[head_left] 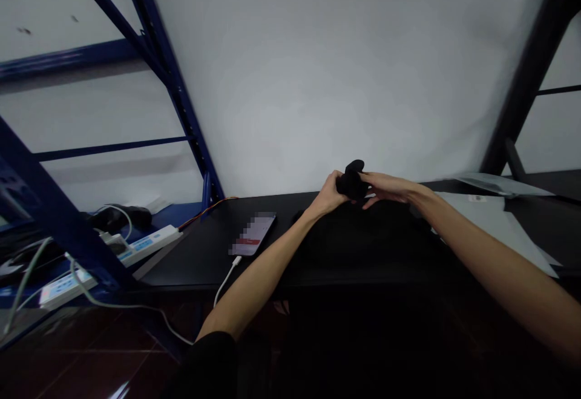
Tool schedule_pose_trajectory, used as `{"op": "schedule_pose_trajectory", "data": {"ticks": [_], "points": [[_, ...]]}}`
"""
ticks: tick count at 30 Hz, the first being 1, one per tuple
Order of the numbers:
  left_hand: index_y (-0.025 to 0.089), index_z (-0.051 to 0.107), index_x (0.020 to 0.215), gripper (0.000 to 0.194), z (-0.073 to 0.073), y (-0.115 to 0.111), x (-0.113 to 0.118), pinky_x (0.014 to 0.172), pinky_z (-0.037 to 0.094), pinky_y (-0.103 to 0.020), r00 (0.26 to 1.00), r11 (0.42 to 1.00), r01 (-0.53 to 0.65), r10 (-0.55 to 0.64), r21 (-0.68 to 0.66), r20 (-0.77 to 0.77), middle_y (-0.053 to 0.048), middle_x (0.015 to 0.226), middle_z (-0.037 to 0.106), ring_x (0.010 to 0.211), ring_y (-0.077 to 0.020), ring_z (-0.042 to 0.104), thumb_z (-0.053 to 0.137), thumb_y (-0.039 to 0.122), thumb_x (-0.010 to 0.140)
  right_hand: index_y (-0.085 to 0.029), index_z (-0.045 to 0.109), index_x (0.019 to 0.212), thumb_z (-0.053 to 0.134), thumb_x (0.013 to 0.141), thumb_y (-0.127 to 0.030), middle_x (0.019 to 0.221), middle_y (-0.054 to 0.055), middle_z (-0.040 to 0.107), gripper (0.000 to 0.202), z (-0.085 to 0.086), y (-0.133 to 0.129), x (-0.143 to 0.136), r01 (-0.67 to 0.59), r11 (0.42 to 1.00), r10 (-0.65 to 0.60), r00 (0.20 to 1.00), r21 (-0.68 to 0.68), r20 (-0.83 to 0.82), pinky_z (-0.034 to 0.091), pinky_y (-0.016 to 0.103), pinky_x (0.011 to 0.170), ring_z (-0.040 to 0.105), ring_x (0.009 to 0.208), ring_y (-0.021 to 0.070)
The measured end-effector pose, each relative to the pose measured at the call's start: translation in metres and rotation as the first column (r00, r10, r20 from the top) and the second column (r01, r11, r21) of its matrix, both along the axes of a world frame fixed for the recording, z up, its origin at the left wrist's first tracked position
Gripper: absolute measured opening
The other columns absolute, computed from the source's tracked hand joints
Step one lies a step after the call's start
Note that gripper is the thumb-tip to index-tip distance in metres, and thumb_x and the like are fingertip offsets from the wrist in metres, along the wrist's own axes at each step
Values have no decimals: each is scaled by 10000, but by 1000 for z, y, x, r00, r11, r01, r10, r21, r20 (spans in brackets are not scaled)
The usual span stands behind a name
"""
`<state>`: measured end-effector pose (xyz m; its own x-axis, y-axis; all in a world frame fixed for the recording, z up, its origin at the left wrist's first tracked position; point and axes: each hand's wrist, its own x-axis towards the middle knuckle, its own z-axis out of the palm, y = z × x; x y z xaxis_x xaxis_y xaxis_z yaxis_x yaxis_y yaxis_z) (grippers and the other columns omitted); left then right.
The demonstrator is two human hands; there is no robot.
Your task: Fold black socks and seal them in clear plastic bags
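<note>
Evidently both hands were busy with a small black object (352, 186), its exact kind too dark to tell, held above the far part of the black tabletop (190, 266), in front of the white wall (318, 84). It showed as two rounded parts: a bulky lower lump between the hands and a narrower, flattened lobe rising above it. Its longer axis seemed to run from the lump up to the lobe, leaning slightly right, with the lobe pointing upward and rightward in the view; which end was its front could not be told. The left hand (327, 196) grasped the lump's left side, fingers curled behind it. The right hand (384, 187) came in from the right, its upper fingers at the object's edge and its lower ones stretched out beneath; whether they gripped it could not be made out. Left of the left forearm lay a smartphone (256, 235), screen up, slanting away to the right, a white charging cable (226, 278) at its near end. White papers (481, 217) lay beyond the right forearm.
</note>
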<state>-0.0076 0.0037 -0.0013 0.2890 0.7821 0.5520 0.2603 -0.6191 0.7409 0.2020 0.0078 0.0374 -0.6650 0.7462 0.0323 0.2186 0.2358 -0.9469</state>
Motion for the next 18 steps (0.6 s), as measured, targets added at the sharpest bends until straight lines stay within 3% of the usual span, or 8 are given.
{"op": "schedule_pose_trajectory", "data": {"ticks": [4,9,13,18], "points": [[220,455,1108,728,-1,-1,-3,1041,428,-445,986,990,124,-130,-63,-107,-88,1195,514,1172,-260,515,940,299,572,-258,627,1344,603,947,-401,1331,116,657,423,-4,5,15,35,999,-35,999,13,18,646,457,891,654,1157,300],[236,374,1224,754,-2,-6,-2,998,485,-494,983,975,160,-172,-157,-66,-102,1147,540,1116,-256,571,894,338,689,-266,577,1396,620,878,-264,1262,97,700,520,-9,15,26,107,992,-112,990,64,81,643,387,811,691,1074,276],[257,327,1279,704,3,-6,-3,901,534,-446,991,966,111,-124,-235,-40,-97,1170,551,966,-214,619,794,310,756,-287,596,1377,638,818,-237,1181,64,731,562,-11,20,33,94,988,-110,985,125,130,617,328,747,709,946,236],[275,369,1272,621,8,-1,-10,813,535,-390,999,954,-25,37,-298,36,-42,1033,610,795,-185,618,703,241,749,-326,660,1328,626,830,-302,1100,55,750,499,-3,16,50,78,967,-127,972,242,195,611,361,738,703,896,246]]}}
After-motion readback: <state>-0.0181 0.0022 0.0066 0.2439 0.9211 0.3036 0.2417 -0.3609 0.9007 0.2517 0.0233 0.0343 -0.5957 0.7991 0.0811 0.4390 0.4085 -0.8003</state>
